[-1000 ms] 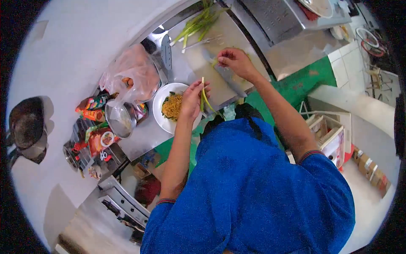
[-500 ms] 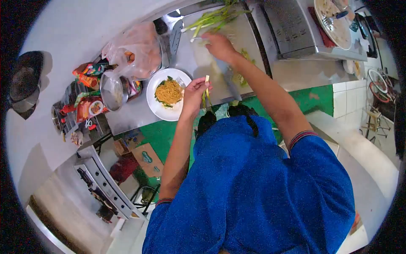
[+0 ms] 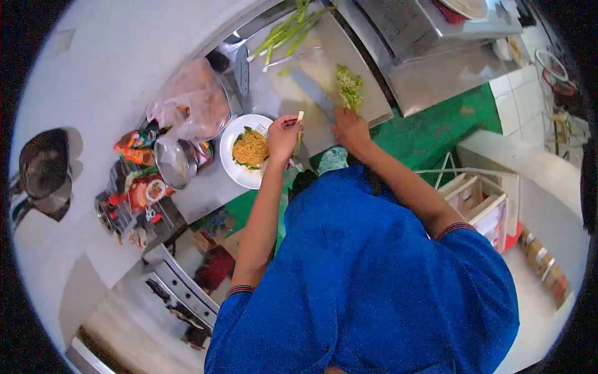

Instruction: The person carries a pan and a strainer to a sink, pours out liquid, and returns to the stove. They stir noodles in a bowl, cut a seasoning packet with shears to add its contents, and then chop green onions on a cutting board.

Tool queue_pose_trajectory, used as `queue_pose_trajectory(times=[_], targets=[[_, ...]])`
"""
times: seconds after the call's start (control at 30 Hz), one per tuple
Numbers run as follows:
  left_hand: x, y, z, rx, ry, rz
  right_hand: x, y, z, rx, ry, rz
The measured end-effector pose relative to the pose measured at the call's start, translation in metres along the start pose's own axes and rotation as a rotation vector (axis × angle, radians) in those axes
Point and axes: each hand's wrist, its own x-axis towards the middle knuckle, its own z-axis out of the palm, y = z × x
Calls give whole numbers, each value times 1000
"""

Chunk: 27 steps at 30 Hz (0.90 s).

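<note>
Head view: right hand (image 3: 351, 129), half a second ago stretched to the far end of the cutting board (image 3: 324, 53) near the scallion bunch (image 3: 283, 34), is now drawn back to the near edge. Its fingers are curled over the handle of the knife (image 3: 314, 93), whose blade lies on the board beside the chopped greens (image 3: 349, 87), so hand and blade are together again with the held stalk uncut. Left hand (image 3: 283, 138), much where it was, pinches one scallion stalk (image 3: 299, 126) upright at the board's near edge, just beside the plate (image 3: 232, 140) of noodles; the stalk is slim and pale yellow-green, cut tip uppermost.
</note>
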Motion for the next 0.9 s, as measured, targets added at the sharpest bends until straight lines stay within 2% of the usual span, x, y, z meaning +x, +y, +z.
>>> queue_pose_trajectory(times=[0.13,0.2,0.23,0.33,0.4,0.47,0.5,0.53,0.6,0.67,0.73,0.83,0.9], targets=[[9,-8,-7,40,-74,59,-3,-20,-3,14,25,205],[14,-14,-14,93,-123,98,0,-20,1,-106,105,110],[17,-17,-16,132,-146,132,3,-19,2,-114,114,128],[23,-14,-21,256,-191,160,2,-22,9,-38,77,231],[33,-17,-20,309,-208,152,-3,-27,-3,171,75,315],[38,-20,-19,361,-224,148,-11,-36,-9,249,71,401],[39,-20,-21,329,-208,201,-14,-40,-10,334,63,467],[43,-19,-23,296,-190,254,-16,-43,-9,331,67,485],[45,-8,-27,272,-193,228,-19,-41,5,427,-29,510],[42,6,-32,327,-143,177,-20,-37,16,424,-1,481],[46,9,-33,345,-130,222,-24,-32,24,427,19,449],[57,4,-30,306,-127,174,-25,-27,7,400,-33,489],[64,-1,-27,468,-172,189,-27,-13,4,368,-56,500]])
